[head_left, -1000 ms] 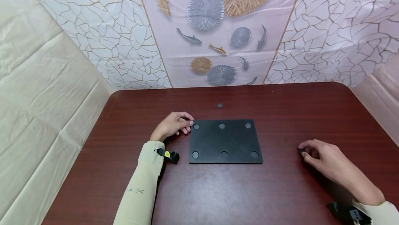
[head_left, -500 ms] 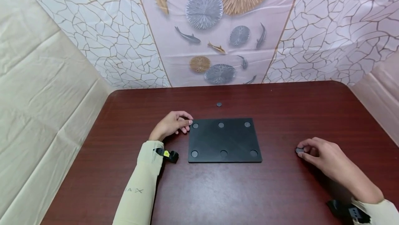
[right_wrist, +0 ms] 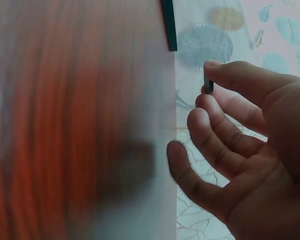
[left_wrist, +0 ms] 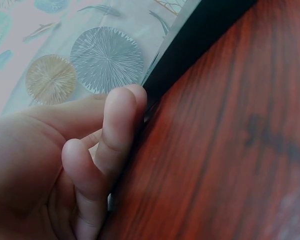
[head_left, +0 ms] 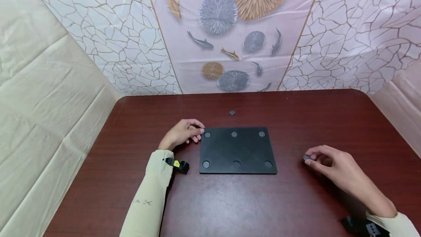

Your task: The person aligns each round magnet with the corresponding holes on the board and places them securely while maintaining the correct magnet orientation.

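Note:
A flat black rectangular board lies on the table, with several round spots along its far and near edges. Those at the lower middle and lower right look darker than the others. My left hand grips the board's far left corner between thumb and index finger; the left wrist view shows the fingertips right at the board's edge. To the right of the board, my right hand pinches a small dark disc. In the right wrist view this disc stands edge-on between thumb and index finger, the other fingers spread loosely.
Another small dark disc lies behind the board on the reddish-brown wooden table. A patterned cloth hangs behind the table's far edge, and pale cloth closes off the left side.
My right hand has moved left toward the board with the disc between its fingertips, and more of the disc's face now shows. The left hand and the board have stayed put.

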Action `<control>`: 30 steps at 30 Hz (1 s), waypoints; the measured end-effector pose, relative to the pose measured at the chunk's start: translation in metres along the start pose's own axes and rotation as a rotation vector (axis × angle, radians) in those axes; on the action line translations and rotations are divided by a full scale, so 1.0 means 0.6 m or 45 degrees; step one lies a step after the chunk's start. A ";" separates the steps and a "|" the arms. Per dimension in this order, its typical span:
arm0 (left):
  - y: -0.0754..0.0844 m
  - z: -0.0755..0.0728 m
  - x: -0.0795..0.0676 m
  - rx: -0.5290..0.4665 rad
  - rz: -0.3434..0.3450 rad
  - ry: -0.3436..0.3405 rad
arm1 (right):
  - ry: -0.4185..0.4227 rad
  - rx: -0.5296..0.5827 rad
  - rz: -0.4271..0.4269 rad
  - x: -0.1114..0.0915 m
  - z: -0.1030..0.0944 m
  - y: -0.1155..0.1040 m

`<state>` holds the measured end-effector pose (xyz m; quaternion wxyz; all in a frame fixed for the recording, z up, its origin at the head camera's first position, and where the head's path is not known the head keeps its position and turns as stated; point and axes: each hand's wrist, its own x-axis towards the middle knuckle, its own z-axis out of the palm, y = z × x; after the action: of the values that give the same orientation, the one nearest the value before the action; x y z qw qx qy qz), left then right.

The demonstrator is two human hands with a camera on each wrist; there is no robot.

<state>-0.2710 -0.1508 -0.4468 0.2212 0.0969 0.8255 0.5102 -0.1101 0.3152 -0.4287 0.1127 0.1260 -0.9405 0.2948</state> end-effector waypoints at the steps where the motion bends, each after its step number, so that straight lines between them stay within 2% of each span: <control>1: 0.001 0.001 0.000 0.002 0.000 0.001 | 0.009 0.011 -0.017 0.000 0.002 -0.002; 17: -0.002 0.003 0.000 -0.010 0.003 0.002 | -0.031 0.063 -0.152 0.009 0.021 -0.026; 30: -0.001 0.003 0.000 -0.008 0.017 0.001 | -0.055 0.055 -0.181 0.022 0.032 -0.047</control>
<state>-0.2703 -0.1498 -0.4483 0.2178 0.1016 0.8232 0.5143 -0.1170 0.2795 -0.4256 0.1105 0.2012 -0.9248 0.3035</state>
